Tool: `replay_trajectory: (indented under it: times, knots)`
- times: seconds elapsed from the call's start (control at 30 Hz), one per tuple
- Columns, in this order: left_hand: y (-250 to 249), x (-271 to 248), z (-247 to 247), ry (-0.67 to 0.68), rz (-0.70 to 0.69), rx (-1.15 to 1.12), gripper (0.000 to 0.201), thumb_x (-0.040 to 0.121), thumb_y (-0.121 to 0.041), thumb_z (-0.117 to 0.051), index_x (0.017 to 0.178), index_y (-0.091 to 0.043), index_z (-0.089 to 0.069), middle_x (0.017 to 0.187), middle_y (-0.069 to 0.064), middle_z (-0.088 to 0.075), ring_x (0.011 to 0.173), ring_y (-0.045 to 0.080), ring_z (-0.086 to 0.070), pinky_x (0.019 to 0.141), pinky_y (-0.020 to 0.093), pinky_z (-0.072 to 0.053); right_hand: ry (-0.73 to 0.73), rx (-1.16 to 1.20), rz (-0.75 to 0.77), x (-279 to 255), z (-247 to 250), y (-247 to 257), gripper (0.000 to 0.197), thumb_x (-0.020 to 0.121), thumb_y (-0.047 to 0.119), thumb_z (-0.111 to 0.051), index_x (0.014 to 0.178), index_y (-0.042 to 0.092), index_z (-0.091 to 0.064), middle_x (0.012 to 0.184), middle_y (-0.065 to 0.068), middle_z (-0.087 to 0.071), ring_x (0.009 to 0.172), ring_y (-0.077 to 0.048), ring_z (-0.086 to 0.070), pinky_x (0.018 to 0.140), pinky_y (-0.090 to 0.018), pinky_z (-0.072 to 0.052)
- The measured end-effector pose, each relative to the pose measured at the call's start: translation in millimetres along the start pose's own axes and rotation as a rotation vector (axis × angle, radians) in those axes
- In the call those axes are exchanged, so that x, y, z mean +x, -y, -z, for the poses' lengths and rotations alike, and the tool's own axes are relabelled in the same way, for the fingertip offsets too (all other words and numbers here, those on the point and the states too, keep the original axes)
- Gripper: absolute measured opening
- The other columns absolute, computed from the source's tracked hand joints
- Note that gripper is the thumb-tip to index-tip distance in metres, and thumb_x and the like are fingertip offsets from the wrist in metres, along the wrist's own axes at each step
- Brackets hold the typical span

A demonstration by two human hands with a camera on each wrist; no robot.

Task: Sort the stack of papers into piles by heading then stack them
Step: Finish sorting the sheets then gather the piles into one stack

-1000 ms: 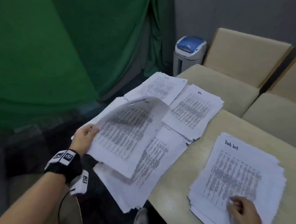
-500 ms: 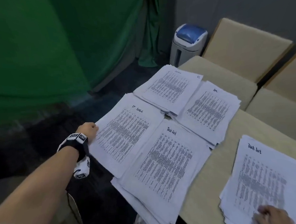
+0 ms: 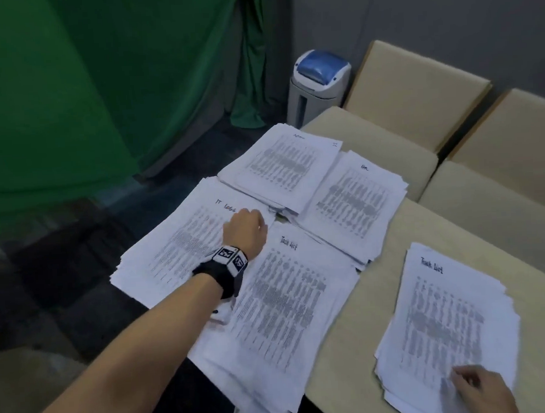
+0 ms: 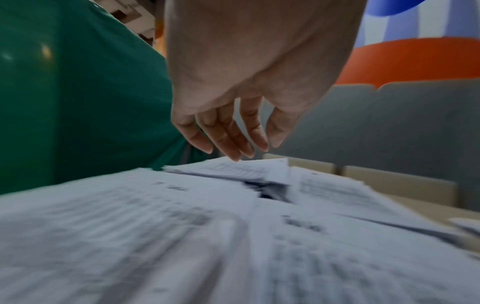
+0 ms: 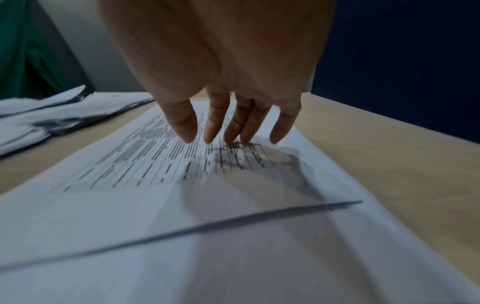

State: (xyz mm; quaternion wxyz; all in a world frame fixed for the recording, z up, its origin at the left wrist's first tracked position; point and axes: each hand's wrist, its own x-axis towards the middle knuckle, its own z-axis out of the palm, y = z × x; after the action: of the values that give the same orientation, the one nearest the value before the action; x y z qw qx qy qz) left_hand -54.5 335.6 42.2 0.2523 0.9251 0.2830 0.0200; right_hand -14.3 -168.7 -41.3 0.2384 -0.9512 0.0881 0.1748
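On the counter (image 3: 341,344), four piles of papers (image 3: 289,306) lie under and around the left hand (image 3: 245,231), which hovers with loose fingers holding nothing, while the right hand (image 3: 483,391) presses straight fingertips (image 5: 207,137) on a separate stack (image 3: 444,323).

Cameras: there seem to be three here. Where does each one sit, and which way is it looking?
Head: worn on the head, looking forward and down at the table and paper piles; both forearms and hands show.
Left wrist: under the wrist, looking along the left hand, open above the IT Logs pile.
Right wrist: likewise, along the right hand, fingertips on the unsorted stack.
Shared: head and right wrist both show that stack.
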Motion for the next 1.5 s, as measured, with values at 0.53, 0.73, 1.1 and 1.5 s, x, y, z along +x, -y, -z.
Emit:
replay_trajectory:
  times: [0.53,0.73,1.1,1.5]
  knots:
    - [-255.9,-105.5,-218.3,0.446,0.047,-0.014,0.049,0.097,-0.034,-0.057,0.132,-0.003,-0.044,0.134,0.016,-0.047,0.122,0.032,-0.051,0.097,0.036,-0.042,-0.156,0.267,-0.140,57.7,58.9,-53.1,0.042,0.074,0.037,-0.085,0.099,0.012,-0.063,0.094,-0.004,-0.067,0.093,-0.026,-0.064,0.082,-0.032,-0.047]
    - [-260.6,-113.1,-233.2,0.399,0.111,-0.114,0.040,0.092,-0.030,-0.063,0.118,-0.003,-0.048,0.115,0.014,-0.063,0.105,0.029,-0.060,0.084,0.032,-0.046,-0.145,0.312,-0.181,64.3,63.8,-49.4,0.030,0.078,0.030,-0.082,0.080,0.016,-0.056,0.084,-0.006,-0.065,0.082,-0.029,-0.061,0.069,-0.030,-0.042]
    - [-258.9,-92.1,-238.8,0.344,0.056,0.042,0.059,0.081,-0.041,-0.076,0.117,-0.004,-0.048,0.119,0.013,-0.049,0.108,0.030,-0.053,0.090,0.038,-0.048,-0.061,0.882,-0.104,31.9,67.5,-93.5,0.020,0.093,-0.001,-0.058,0.091,0.014,-0.071,0.094,0.000,-0.074,0.094,-0.021,-0.064,0.087,-0.035,-0.047]
    - [-241.8,-70.8,-234.9,0.284,0.029,-0.274,0.029,0.078,-0.006,-0.079,0.072,-0.014,-0.051,0.073,0.005,-0.060,0.067,0.021,-0.055,0.065,0.032,-0.049,-0.268,0.873,0.046,22.4,81.2,-67.4,0.028,0.091,0.022,-0.067,0.067,0.013,-0.054,0.055,0.014,-0.053,0.052,0.001,-0.049,0.056,-0.013,-0.040]
